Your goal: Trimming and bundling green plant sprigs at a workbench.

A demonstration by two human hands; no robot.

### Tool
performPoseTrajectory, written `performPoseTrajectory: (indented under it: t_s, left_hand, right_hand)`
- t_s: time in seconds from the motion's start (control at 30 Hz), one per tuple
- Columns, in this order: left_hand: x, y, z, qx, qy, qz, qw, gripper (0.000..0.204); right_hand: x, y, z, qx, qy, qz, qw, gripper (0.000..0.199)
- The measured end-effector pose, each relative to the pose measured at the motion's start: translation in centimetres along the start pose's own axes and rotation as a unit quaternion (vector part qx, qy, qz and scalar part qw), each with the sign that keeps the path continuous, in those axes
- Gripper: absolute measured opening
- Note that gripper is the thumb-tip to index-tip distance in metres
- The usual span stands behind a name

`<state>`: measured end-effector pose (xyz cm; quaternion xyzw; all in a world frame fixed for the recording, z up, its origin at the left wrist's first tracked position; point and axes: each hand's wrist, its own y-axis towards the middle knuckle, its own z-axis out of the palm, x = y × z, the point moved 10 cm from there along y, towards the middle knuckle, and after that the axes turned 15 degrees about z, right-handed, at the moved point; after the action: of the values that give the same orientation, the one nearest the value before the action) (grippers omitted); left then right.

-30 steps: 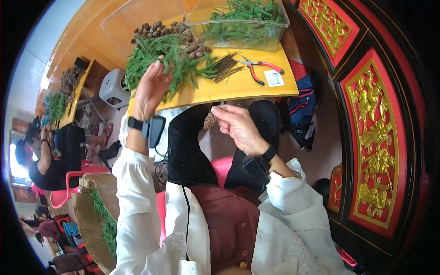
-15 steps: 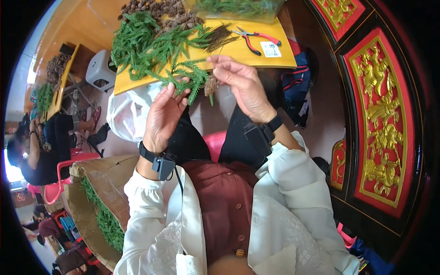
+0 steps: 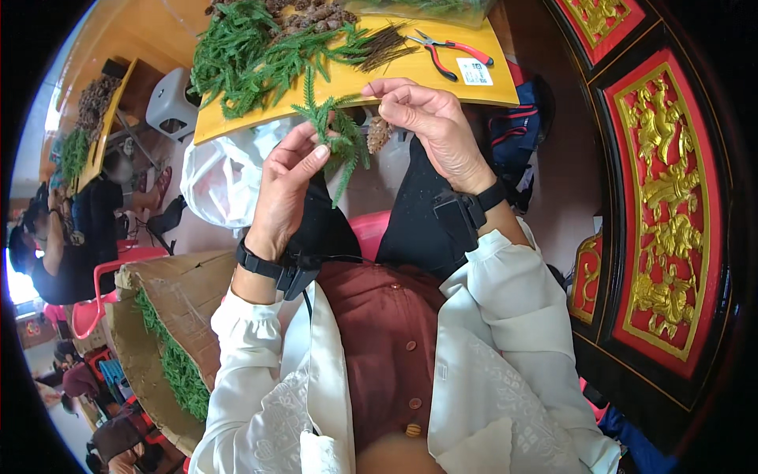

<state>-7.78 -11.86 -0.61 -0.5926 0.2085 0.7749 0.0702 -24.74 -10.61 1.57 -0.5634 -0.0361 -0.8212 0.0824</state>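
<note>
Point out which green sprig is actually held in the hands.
The small green sprig pinched between the left hand and right hand, held above the lap; the other sprigs lie heaped on the yellow table.

The top edge cuts off the greenery pile [image 3: 245, 47] and clear container [image 3: 426, 8].

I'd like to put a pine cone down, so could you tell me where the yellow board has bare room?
Bare: the yellow board's near strip between the greenery and the pliers. Crowded: far left, with greenery and cones.
</note>
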Motion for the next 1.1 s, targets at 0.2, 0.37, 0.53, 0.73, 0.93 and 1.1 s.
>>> performPoseTrajectory:
  t_s: [0.2,0.37,0.53,0.73,0.93,1.1]
  left_hand:
    - [0.2,-0.4,0.9,-0.008,-0.185,-0.037,0.982,0.059]
    - [0.3,-0.5,0.5,-0.016,-0.245,-0.016,0.969,0.071]
    - [0.1,-0.8,1.8,-0.006,-0.281,-0.016,0.960,0.072]
    - [0.9,-1.0,1.6,-0.055,-0.268,-0.053,0.960,0.057]
    - [-3.2,-0.4,-2.3,-0.117,0.161,0.167,0.966,0.024]
    - [-7.3,-0.1,1.8,0.002,0.408,0.273,0.871,0.024]
  right_hand:
    - [0.6,-0.2,1.7,0.046,-0.161,-0.049,0.985,0.011]
    - [2.0,-1.3,3.7,0.009,-0.369,-0.208,0.906,0.009]
    - [1.5,-1.4,4.4,-0.029,-0.390,-0.233,0.890,0.011]
    - [0.7,-0.9,4.0,-0.045,-0.370,-0.197,0.907,0.011]
    - [-0.3,0.0,2.3,0.008,-0.276,-0.110,0.955,0.011]
    - [-1.5,0.4,1.6,0.055,-0.149,0.012,0.987,0.018]
